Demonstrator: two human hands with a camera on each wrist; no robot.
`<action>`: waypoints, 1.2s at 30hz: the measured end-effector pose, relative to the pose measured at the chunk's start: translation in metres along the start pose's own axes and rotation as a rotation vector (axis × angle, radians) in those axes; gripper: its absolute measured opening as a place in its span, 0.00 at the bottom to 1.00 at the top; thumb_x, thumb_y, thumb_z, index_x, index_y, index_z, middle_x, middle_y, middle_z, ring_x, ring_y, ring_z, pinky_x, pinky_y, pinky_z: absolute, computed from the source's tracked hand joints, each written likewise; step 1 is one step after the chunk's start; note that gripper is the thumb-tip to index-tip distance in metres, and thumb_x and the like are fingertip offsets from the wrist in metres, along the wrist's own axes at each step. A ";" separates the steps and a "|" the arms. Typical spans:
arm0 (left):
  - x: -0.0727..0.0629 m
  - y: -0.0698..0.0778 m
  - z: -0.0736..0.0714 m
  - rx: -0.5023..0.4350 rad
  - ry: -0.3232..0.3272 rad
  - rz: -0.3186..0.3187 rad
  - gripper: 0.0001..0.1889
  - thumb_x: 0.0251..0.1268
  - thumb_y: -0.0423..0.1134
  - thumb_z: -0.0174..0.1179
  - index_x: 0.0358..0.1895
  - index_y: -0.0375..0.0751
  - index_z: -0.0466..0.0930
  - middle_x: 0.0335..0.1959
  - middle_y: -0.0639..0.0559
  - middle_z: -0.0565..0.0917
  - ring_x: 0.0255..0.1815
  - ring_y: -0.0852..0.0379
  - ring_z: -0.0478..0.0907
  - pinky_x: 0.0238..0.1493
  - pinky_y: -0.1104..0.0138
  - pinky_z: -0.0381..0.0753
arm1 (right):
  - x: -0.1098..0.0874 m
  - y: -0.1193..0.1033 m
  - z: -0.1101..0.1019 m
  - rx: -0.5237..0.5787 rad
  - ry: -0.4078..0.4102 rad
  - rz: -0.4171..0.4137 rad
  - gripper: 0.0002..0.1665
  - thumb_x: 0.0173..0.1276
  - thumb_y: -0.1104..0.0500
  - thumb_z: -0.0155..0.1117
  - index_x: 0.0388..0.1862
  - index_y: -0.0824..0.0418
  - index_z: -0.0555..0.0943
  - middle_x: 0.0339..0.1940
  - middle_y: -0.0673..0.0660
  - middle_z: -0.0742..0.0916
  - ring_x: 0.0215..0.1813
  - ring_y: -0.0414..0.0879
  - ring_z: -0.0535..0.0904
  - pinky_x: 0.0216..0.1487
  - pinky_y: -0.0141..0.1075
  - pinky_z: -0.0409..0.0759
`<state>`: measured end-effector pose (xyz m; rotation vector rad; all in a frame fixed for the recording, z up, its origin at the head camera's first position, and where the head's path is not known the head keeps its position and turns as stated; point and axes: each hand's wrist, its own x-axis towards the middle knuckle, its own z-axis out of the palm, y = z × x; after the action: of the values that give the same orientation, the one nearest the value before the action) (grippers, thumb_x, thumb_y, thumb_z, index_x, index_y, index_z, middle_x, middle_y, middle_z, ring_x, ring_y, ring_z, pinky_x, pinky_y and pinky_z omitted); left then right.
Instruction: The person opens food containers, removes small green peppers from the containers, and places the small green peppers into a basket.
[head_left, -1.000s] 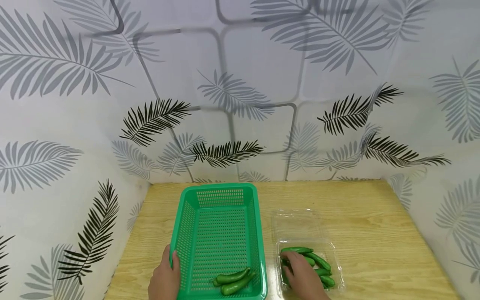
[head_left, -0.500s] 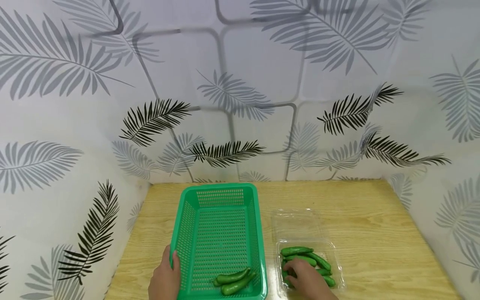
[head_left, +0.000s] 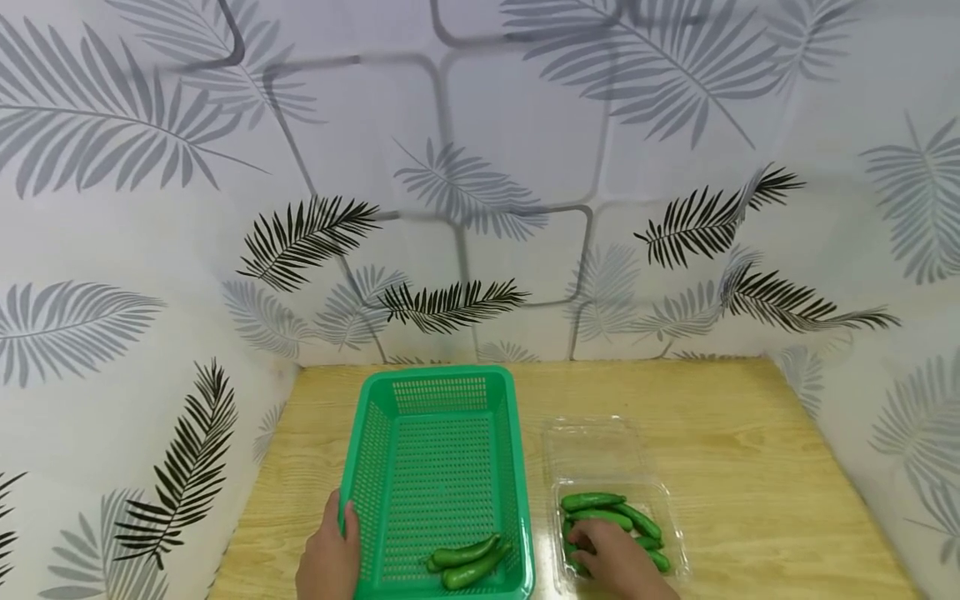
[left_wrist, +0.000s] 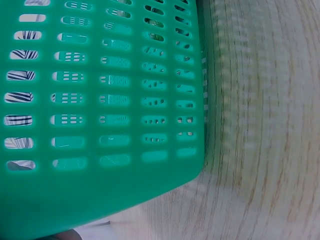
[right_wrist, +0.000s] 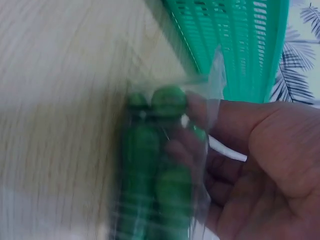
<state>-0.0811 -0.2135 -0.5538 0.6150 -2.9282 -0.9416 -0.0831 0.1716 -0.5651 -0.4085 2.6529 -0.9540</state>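
My left hand [head_left: 330,554] grips the left rim of a green plastic basket [head_left: 516,450], thumb inside the wall. Several green peppers [head_left: 471,571] lie at the basket's near right corner. To the right stands a clear plastic box [head_left: 678,533], lid folded back, holding more green peppers [head_left: 592,501]. My right hand [head_left: 618,557] reaches into this box with curled fingers. In the right wrist view, thumb and fingertips pinch a green pepper [right_wrist: 198,132] behind the clear wall; blur and the wall partly hide the hold. The left wrist view shows mainly the basket's slotted side [left_wrist: 100,185].
The box's clear lid [head_left: 594,450] lies flat behind it. A wood-grain table [head_left: 772,492] carries everything. Leaf-patterned cloth [head_left: 517,142] hangs along the back and both sides of the table.
My right hand has moved slightly toward me and to the right within the box, uncovering the peppers at its far left. The left hand and basket stay put.
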 end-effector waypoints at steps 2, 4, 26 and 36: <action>0.000 -0.001 0.000 0.001 0.011 0.003 0.30 0.72 0.60 0.31 0.68 0.46 0.57 0.34 0.37 0.83 0.18 0.51 0.77 0.12 0.60 0.68 | 0.000 -0.004 0.002 -0.001 0.014 0.046 0.06 0.59 0.61 0.67 0.35 0.57 0.79 0.27 0.45 0.80 0.29 0.39 0.75 0.28 0.36 0.73; 0.000 -0.001 0.000 0.001 0.019 0.005 0.30 0.72 0.60 0.31 0.68 0.47 0.58 0.35 0.36 0.82 0.19 0.50 0.77 0.12 0.60 0.68 | 0.000 -0.008 0.005 -0.013 0.041 0.095 0.07 0.59 0.61 0.67 0.35 0.57 0.78 0.24 0.45 0.77 0.25 0.39 0.72 0.25 0.36 0.70; -0.001 0.000 -0.001 -0.012 -0.016 -0.005 0.29 0.73 0.58 0.33 0.68 0.45 0.57 0.29 0.38 0.82 0.15 0.52 0.76 0.10 0.62 0.68 | 0.003 -0.023 0.008 0.043 0.092 0.281 0.10 0.54 0.62 0.68 0.34 0.63 0.77 0.27 0.52 0.79 0.27 0.44 0.71 0.28 0.41 0.72; 0.000 0.000 0.000 -0.015 -0.007 0.006 0.28 0.73 0.58 0.33 0.68 0.46 0.58 0.28 0.40 0.83 0.14 0.53 0.75 0.10 0.62 0.68 | 0.000 -0.022 -0.003 0.059 0.101 0.272 0.15 0.52 0.59 0.72 0.34 0.65 0.79 0.30 0.53 0.81 0.32 0.45 0.75 0.34 0.44 0.76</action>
<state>-0.0808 -0.2136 -0.5540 0.6041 -2.9245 -0.9653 -0.0805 0.1574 -0.5488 0.0163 2.6707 -0.9845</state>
